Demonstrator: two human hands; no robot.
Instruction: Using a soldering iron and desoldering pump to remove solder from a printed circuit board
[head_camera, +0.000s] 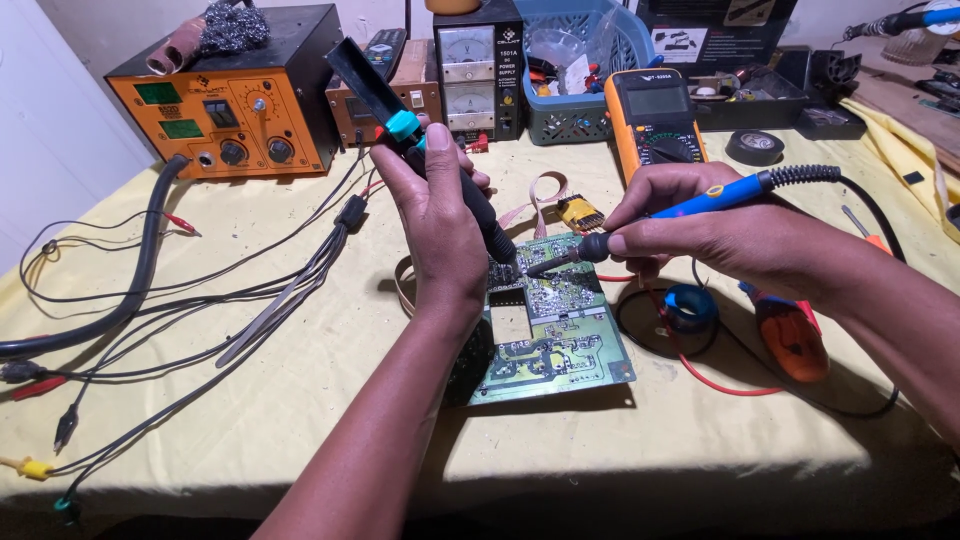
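Observation:
A green circuit board (560, 345) lies on the yellow-covered table, with a square cut-out near its middle. My left hand (440, 215) grips a black desoldering pump (470, 200) with a teal collar, its tip down on the upper part of the board. My right hand (700, 225) holds a blue-handled soldering iron (700, 205), whose tip meets the board right beside the pump's tip. Both tips touch the same spot near the board's top edge.
An orange soldering station (230, 110) and a power supply (478, 70) stand at the back. A multimeter (655, 115), black tape roll (754, 147), teal basket (575, 70), blue solder spool (690, 305) and orange tool (790, 335) lie around. Cables and clips (200, 290) sprawl at left.

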